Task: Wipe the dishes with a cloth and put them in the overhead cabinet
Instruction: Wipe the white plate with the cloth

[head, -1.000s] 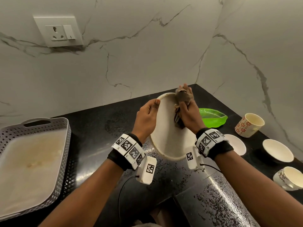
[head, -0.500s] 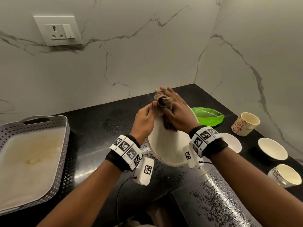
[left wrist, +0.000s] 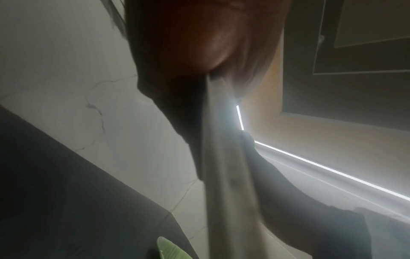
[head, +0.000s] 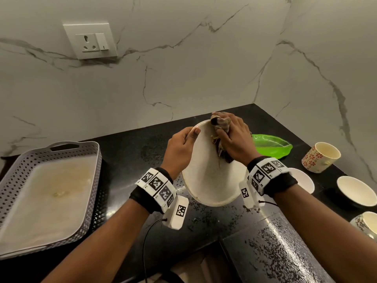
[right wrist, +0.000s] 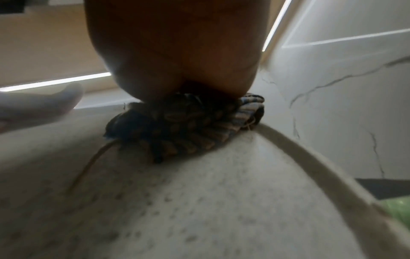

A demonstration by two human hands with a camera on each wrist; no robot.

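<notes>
A white speckled plate (head: 212, 176) stands tilted over the black counter (head: 126, 158), its far rim raised. My left hand (head: 181, 146) grips its left rim, thumb on the inner face. My right hand (head: 232, 137) presses a crumpled brown striped cloth (head: 221, 127) against the plate's upper face. In the right wrist view the cloth (right wrist: 188, 128) is bunched under my palm on the plate (right wrist: 199, 201). The left wrist view shows the plate (left wrist: 228, 184) edge-on below my left hand (left wrist: 199, 43).
A grey perforated tray (head: 49, 193) lies at the left. Right of the plate are a green leaf-shaped dish (head: 271, 147), a floral cup (head: 320, 157), two small white bowls (head: 357, 190), and another cup (head: 367, 223) at the edge. A wall socket (head: 91, 40) is above.
My right hand with the cloth swept from the plate's upper middle to its top left rim, then back right along the top. The left hand kept hold of the rim.
</notes>
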